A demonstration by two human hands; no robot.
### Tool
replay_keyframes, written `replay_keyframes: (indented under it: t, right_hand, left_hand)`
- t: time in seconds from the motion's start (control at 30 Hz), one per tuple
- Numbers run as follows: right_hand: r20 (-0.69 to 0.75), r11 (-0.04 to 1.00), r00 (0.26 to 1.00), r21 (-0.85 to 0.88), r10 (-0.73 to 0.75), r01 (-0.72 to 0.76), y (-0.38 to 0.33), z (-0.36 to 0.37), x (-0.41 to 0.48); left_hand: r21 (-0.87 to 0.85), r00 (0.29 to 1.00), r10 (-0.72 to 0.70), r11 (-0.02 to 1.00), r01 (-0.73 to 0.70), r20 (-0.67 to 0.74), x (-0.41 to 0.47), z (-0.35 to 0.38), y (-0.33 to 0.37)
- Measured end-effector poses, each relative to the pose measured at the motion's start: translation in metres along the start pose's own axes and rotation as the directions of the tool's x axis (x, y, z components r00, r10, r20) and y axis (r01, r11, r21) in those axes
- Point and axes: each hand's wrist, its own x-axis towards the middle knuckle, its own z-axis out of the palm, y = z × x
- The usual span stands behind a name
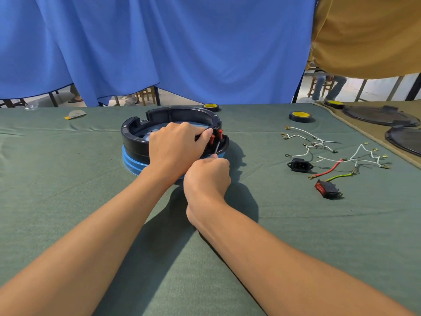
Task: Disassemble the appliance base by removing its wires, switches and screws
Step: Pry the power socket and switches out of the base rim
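Fingers of the left hand (175, 147) curl over the rim of the black appliance base (136, 137), which sits near the middle of the worktop's (68, 179) far edge. The right hand (206, 176) grips a thin screwdriver (217, 148), its shaft reaching the red switches (216, 137) in the base's wall. Loose wires (319, 144) and a rocker switch (328, 189) lie toward the right edge.
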Motion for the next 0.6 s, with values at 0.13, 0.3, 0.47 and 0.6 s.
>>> replay_keyframes:
  t: [0.13,0.3,0.47,0.6]
  right_hand:
    - [-0.014,1.000,1.000,-0.004,0.001,-0.001,0.002,0.000,-0.001]
    - [-0.013,0.996,0.996,0.002,-0.086,0.087,0.003,-0.004,-0.002]
    - [0.030,0.980,0.981,-0.048,-0.192,0.193,-0.007,-0.007,0.002]
    - [0.003,0.993,0.995,-0.057,-0.101,0.101,-0.011,-0.008,0.012]
  left_hand:
    - [0.014,1.000,0.013,1.000,-0.013,-0.013,-0.001,0.001,-0.001]
    - [0.015,1.000,-0.010,1.000,0.010,-0.004,0.000,0.000,0.000]
    - [0.016,0.999,-0.021,1.000,0.020,0.032,0.000,0.001,-0.001]
    - [0.038,1.000,-0.005,0.999,0.005,0.004,0.001,0.002,-0.001]
